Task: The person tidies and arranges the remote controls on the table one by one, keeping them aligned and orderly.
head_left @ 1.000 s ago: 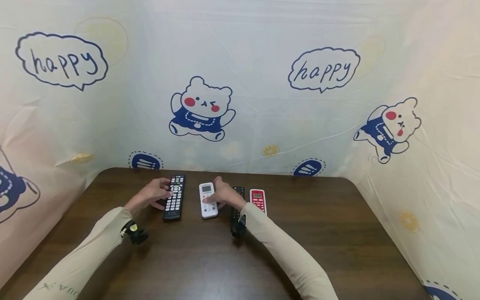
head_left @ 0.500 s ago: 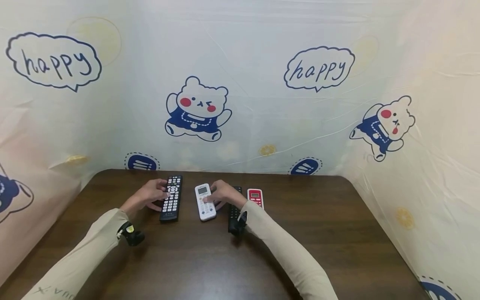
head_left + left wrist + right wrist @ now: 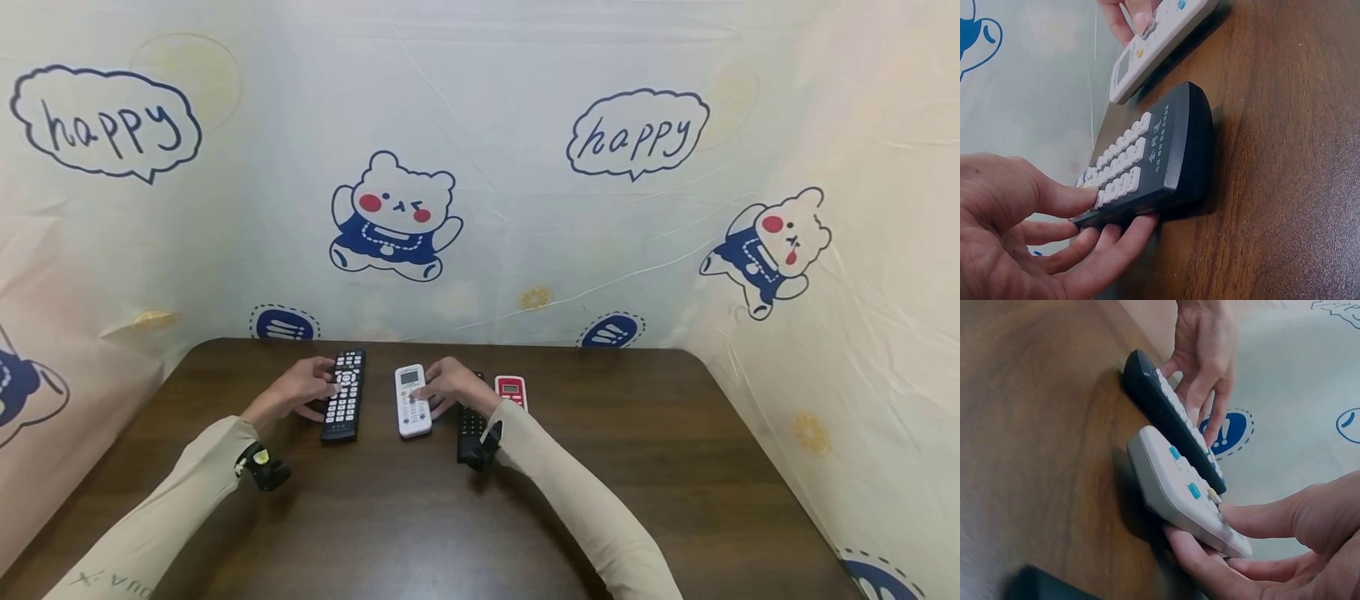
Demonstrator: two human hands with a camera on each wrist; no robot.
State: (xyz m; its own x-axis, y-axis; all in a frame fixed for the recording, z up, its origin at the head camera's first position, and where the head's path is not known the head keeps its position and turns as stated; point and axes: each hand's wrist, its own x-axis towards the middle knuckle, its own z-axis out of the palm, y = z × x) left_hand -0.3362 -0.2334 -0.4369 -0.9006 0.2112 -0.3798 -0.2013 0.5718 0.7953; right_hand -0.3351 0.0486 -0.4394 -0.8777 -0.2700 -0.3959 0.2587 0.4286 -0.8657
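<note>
In the head view my left hand (image 3: 302, 386) holds the left side of a black remote control (image 3: 343, 398) with white buttons. The left wrist view shows the thumb on the black remote's (image 3: 1147, 159) buttons and the fingers against its side and underside. My right hand (image 3: 452, 385) pinches a white remote control (image 3: 412, 404) with a small screen, from its right side. In the right wrist view the thumb is on top of the white remote (image 3: 1172, 481) and fingers are beneath it. The two remotes lie roughly parallel, with a gap between them.
A second black remote (image 3: 471, 423) lies under the right wrist, partly hidden. Beside it is a red and white remote (image 3: 512, 388), its lower part covered by the sleeve. The brown wooden table (image 3: 360, 525) meets a printed curtain (image 3: 510, 208) at the back.
Over the last half second the white remote turned from a slight tilt to nearly straight, and the right hand shifted slightly with it. The left hand keeps its hold on the black remote.
</note>
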